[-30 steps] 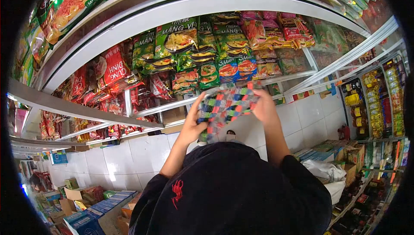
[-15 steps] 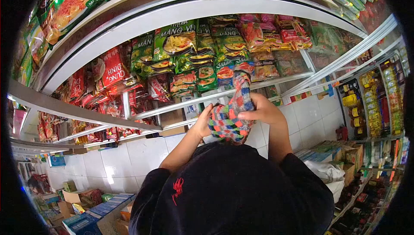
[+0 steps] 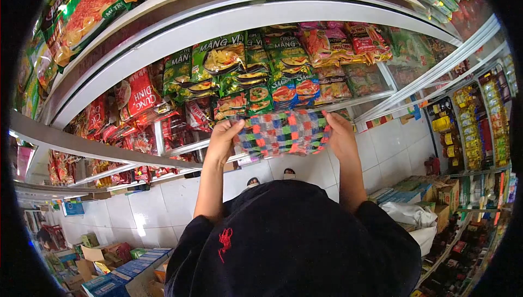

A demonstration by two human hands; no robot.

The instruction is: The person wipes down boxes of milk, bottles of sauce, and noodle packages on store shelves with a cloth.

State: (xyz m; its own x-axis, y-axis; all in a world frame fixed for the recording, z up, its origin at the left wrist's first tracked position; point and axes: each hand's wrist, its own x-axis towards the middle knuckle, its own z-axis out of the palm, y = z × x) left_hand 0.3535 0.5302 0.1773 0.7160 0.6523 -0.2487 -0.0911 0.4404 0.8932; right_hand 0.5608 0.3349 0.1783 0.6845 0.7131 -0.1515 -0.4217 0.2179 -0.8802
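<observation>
A checkered cloth [image 3: 286, 133] in red, blue, green and grey is stretched out sideways in front of the shelf. My left hand [image 3: 222, 138] grips its left end, with the thumb pressed on top. At the opposite end, my right hand [image 3: 341, 133] pinches the other edge. The cloth sags slightly between the two hands. Behind it, green noodle packets [image 3: 220, 54] and red noodle packets [image 3: 139, 93] fill the glass-fronted shelf. The fingers beneath the cloth are partly hidden.
A white shelf edge [image 3: 261, 16] curves across above my hands. Yellow bottles [image 3: 466, 128] line a rack at right. Blue boxes [image 3: 128, 272] and open cartons stand on the tiled floor [image 3: 185, 196] at lower left. A white sack [image 3: 417, 226] lies at right.
The cloth was bunched up between both hands and is now spread wide. My hands have moved apart, the left hand outward to the left and the right hand slightly outward.
</observation>
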